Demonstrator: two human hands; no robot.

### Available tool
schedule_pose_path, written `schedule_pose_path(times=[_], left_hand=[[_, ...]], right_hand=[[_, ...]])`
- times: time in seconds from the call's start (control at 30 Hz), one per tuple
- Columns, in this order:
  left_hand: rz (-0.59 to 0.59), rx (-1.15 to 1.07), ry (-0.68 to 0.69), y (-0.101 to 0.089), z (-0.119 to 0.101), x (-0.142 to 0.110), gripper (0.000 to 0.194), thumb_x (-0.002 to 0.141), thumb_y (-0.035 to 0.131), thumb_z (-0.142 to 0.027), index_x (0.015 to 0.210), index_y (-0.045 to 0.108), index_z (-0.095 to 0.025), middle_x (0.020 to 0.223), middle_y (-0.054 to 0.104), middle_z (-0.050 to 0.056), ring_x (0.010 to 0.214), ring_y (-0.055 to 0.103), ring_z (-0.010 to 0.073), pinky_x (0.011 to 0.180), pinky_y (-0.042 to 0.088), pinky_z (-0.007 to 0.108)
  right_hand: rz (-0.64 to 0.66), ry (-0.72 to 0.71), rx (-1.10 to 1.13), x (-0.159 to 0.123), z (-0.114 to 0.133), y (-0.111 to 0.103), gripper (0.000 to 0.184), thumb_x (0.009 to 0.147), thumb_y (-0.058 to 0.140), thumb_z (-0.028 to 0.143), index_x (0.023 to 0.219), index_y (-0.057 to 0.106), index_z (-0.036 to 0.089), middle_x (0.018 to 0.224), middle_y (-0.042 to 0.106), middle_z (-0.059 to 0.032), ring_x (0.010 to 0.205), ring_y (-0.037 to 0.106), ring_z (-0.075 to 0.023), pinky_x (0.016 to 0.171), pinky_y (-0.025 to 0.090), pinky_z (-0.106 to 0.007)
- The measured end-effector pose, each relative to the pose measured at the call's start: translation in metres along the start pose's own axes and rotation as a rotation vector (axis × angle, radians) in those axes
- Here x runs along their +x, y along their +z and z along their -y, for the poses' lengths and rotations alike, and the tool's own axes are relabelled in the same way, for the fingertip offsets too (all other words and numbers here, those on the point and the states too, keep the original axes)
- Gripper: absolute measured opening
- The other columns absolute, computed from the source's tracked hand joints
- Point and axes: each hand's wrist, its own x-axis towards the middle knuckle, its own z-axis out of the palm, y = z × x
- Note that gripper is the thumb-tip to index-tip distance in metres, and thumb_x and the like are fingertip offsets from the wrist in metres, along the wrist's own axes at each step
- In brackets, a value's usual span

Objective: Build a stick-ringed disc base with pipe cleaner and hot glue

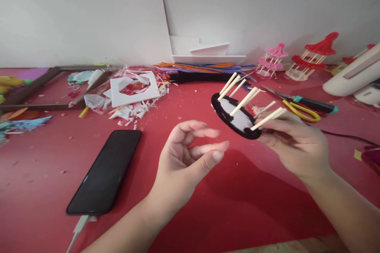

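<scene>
My right hand (297, 142) grips the edge of a small foam base (237, 112) and holds it tilted above the red table. Black fuzzy pipe cleaner (222, 112) rings the white base. Several pale wooden sticks (245, 101) stand up from its rim, leaning to the right. To the left of the base, my left hand (190, 158) hovers with curled fingers and thumb apart, holding nothing. Its fingertips do not touch the base.
A black phone (105, 172) with a white cable lies at left. Behind are foam scraps (135, 89), bundled pipe cleaners (204, 71), a pink stick model (271, 61) and a red one (311, 57). Yellow-handled scissors (303, 110) and a cutter (316, 104) lie at right.
</scene>
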Motion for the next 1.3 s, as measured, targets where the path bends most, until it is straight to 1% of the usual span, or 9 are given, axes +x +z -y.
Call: schedule_pose_path(times=[0.2,0.3,0.4,0.47,0.63,0.83,1.13,1.23,1.3], left_hand=[[0.009,0.014,-0.028,0.002,-0.002,-0.002,0.033,0.077,0.077,-0.003,0.098,0.065,-0.026,0.084,0.071,-0.009,0.074,0.074,0.0046,0.082,0.06,0.016],[-0.024,0.025,0.062,-0.001,-0.001,0.0,0.014,0.083,0.076,-0.025,0.095,0.067,-0.024,0.077,0.068,-0.008,0.055,0.063,0.002,0.076,0.063,0.023],[-0.192,0.077,0.097,-0.007,-0.001,0.006,0.016,0.09,0.066,-0.036,0.085,0.068,-0.021,0.063,0.061,-0.007,0.047,0.049,0.0015,0.072,0.061,0.023],[-0.346,0.122,0.057,-0.012,-0.001,0.011,0.011,0.09,0.067,-0.032,0.086,0.068,-0.021,0.062,0.06,-0.006,0.054,0.054,0.0044,0.069,0.058,0.02],[-0.519,0.058,0.015,-0.019,0.0,0.021,0.017,0.078,0.075,-0.019,0.093,0.068,-0.022,0.094,0.069,-0.002,0.075,0.063,0.0082,0.078,0.055,0.024],[-0.462,0.007,0.034,-0.021,0.0,0.026,0.013,0.08,0.076,-0.028,0.075,0.069,-0.018,0.079,0.068,-0.001,0.076,0.064,0.0103,0.075,0.052,0.023],[-0.41,0.137,-0.021,-0.02,-0.004,0.025,0.012,0.078,0.077,-0.029,0.087,0.077,-0.021,0.093,0.076,0.001,0.084,0.069,0.0133,0.076,0.053,0.022],[-0.36,0.17,0.017,-0.02,-0.003,0.023,0.01,0.08,0.074,-0.027,0.089,0.078,-0.024,0.099,0.077,0.002,0.09,0.07,0.0152,0.078,0.054,0.024],[-0.33,0.198,0.062,-0.021,-0.002,0.023,0.01,0.082,0.073,-0.025,0.09,0.078,-0.025,0.103,0.077,0.001,0.096,0.07,0.0159,0.083,0.053,0.025]], right_hand=[[0.049,-0.124,-0.047,0.002,0.004,-0.001,0.046,0.085,0.068,0.006,0.118,0.069,0.036,0.098,0.067,0.0013,0.093,0.066,-0.0158,0.079,0.057,-0.03],[0.078,-0.244,-0.193,0.003,0.006,-0.001,0.043,0.083,0.067,0.001,0.115,0.07,0.029,0.1,0.069,-0.0001,0.093,0.068,-0.0148,0.086,0.057,-0.029],[0.113,-0.374,-0.323,0.005,0.01,0.003,0.039,0.082,0.063,-0.004,0.11,0.071,0.022,0.1,0.072,-0.0032,0.091,0.07,-0.0144,0.083,0.057,-0.026],[0.124,-0.427,-0.367,0.006,0.012,0.007,0.034,0.083,0.062,-0.004,0.105,0.072,0.02,0.094,0.073,-0.004,0.085,0.071,-0.0145,0.077,0.058,-0.026],[0.098,-0.369,-0.277,0.002,0.015,0.015,0.026,0.082,0.071,0.003,0.099,0.071,0.022,0.087,0.074,-0.0016,0.074,0.069,-0.0134,0.07,0.06,-0.028],[0.16,-0.444,-0.308,-0.008,0.016,0.014,0.034,0.074,0.077,0.001,0.1,0.069,0.02,0.088,0.076,0.0002,0.072,0.067,-0.0128,0.066,0.06,-0.026],[0.203,-0.384,-0.234,-0.012,0.018,0.017,0.033,0.078,0.074,0.002,0.106,0.068,0.02,0.089,0.076,-0.0004,0.068,0.065,-0.0124,0.063,0.057,-0.026],[0.169,-0.329,-0.218,-0.008,0.022,0.016,0.029,0.081,0.073,0.006,0.105,0.069,0.021,0.084,0.075,-0.0001,0.068,0.066,-0.0127,0.063,0.058,-0.026],[0.145,-0.37,-0.251,-0.005,0.024,0.016,0.027,0.08,0.074,0.006,0.101,0.069,0.022,0.085,0.075,0.0,0.068,0.067,-0.013,0.064,0.058,-0.027]])
